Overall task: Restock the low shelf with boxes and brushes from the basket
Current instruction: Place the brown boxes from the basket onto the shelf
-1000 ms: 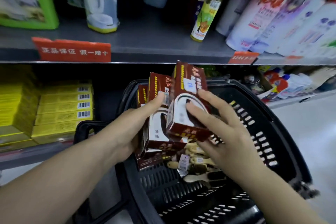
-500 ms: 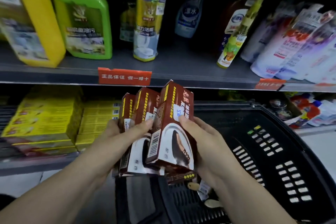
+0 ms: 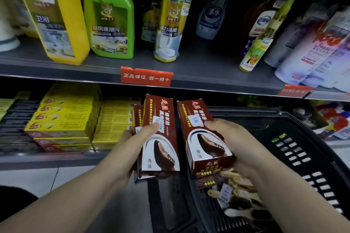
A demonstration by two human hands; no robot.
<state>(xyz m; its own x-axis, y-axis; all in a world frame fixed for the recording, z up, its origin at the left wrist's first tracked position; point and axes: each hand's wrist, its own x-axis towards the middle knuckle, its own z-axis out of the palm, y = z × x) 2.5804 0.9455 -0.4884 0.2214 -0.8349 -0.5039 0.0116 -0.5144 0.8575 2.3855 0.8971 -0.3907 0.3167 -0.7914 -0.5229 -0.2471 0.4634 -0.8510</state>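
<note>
Left hand [image 3: 132, 149] grips a fanned stack of brown boxes [image 3: 161, 138], right hand [image 3: 233, 143] clasps one box [image 3: 204, 138] just beside it; likely light, crushable cardboard, best pinched across the broad faces.

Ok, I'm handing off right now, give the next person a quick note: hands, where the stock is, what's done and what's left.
Left hand: holding a small stack of brown boxes, at least two, upright.
Right hand: holding one brown box, apart from the left stack.
Both loads are in the air in front of the low shelf, above the black basket.
Brushes lie in the basket, with one more brown box showing under the right-hand one.
Done: boxes lifted out. None of these boxes visible on the shelf.
Left: shelve the held boxes beside the yellow boxes, then the remaining box and the brushes.
</note>
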